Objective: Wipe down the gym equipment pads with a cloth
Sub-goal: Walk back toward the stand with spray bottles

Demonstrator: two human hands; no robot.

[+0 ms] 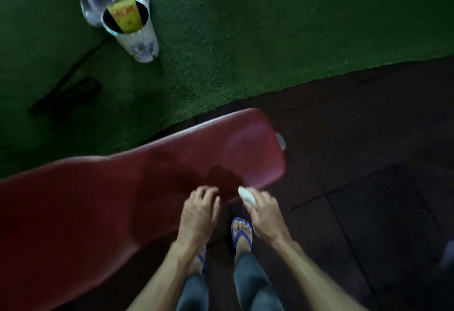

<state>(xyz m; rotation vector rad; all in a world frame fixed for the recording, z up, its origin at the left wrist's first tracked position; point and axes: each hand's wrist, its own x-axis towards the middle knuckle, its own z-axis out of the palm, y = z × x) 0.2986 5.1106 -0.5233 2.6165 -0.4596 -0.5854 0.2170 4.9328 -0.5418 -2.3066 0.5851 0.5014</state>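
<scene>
Gripping a small bunched white cloth [247,196] in the right hand [264,214] at the near edge of the long dark-red padded bench [122,187], left hand [199,210] with loosely curled empty fingers [208,191] alongside, risking missed streaks beside the damp patch.

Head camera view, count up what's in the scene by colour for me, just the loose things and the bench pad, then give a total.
Dark red: 1, the bench pad
White: 2, the cloth held in the right hand and the bin on the green turf
Blue: 2, the flip-flops on the person's feet
Yellow: 1, the packet sticking out of the bin
Total: 6
</scene>
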